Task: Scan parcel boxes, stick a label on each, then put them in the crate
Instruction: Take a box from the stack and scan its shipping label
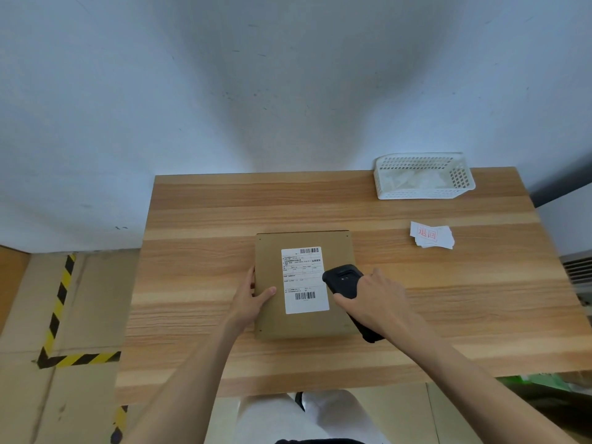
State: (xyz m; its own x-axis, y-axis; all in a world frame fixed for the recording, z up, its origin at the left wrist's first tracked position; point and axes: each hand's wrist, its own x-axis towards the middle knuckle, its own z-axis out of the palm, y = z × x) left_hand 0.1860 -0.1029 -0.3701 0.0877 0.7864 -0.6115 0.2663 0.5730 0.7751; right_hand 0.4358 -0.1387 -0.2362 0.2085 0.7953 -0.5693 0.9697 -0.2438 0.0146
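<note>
A flat brown parcel box [272,318] lies in the middle of the wooden table [208,219]. A white shipping label with barcodes [304,280] is stuck on its top. My left hand [253,298] holds the box's left edge, thumb on top. My right hand [374,299] grips a black handheld scanner [342,278], whose head hovers over the label's right side. A small stack of white stickers with red print [431,234] lies to the right on the table. A white perforated plastic crate [423,176] stands at the back right.
The table butts against a pale wall. Cardboard sheets with yellow-black hazard tape [61,302] cover the floor on the left. A grey unit with a vent [576,270] stands at the right edge.
</note>
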